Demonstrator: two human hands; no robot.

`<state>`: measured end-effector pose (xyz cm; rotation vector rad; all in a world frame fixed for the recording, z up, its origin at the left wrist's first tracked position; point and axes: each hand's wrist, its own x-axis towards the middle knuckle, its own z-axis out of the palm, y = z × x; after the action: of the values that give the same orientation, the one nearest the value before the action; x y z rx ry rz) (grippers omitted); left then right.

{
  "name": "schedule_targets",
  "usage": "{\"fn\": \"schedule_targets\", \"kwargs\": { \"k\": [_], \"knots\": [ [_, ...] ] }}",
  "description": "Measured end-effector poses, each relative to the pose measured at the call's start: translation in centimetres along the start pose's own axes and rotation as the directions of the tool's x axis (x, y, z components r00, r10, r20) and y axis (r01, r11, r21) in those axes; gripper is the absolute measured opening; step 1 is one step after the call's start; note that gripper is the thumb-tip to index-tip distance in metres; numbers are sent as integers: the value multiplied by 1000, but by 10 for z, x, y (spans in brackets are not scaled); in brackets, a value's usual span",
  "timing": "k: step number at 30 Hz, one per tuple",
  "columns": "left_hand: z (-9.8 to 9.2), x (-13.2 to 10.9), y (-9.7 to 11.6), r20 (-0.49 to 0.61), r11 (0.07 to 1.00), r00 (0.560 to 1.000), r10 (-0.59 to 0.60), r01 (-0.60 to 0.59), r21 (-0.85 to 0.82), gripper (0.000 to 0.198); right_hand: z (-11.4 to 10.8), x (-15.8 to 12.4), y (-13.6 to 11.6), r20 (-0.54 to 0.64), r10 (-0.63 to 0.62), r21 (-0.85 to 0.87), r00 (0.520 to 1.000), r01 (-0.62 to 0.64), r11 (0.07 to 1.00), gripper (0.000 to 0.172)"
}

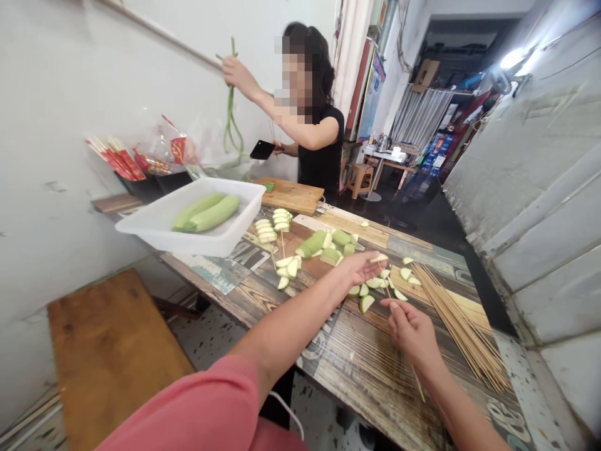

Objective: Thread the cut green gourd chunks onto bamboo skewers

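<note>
Already, some filled sticks (267, 232) are set beside the tub (188, 243), with loose slices (367, 304) left, a slice (378, 257) pinched by the left hand (359, 269) and a stick (417, 383) by the right hand (411, 326).

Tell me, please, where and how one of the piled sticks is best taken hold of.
Probably by its near end, pinched between thumb and finger from above: the sticks are thin, lie low on the table, and spread more loosely there, while their far ends bunch close beside some slices.
</note>
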<state>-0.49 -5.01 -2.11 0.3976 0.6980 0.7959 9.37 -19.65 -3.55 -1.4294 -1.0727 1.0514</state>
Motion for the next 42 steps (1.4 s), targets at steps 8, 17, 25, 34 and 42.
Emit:
{"fn": "schedule_targets", "kwargs": {
  "k": [8,17,25,34,42],
  "knots": [
    [1,-2,2,-1,1000,1000,-25,25,-16,2,-2,0,-7,175,97,291,980,-146,946,37],
    [5,-7,1,8,1000,1000,-9,9,16,6,-10,7,9,-96,-392,-591,915,265,762,35],
    [4,-6,-1,39,998,999,10,-12,64,6,-7,4,5,-63,-228,-444,972,178,878,35],
    [5,-7,-2,-9,997,1000,3,-3,77,7,-4,1,-11,130,126,300,984,-160,940,39],
    [8,-11,-4,17,994,1000,11,-13,104,4,-6,7,4,-114,-265,-438,958,191,879,36]
  ]
}}
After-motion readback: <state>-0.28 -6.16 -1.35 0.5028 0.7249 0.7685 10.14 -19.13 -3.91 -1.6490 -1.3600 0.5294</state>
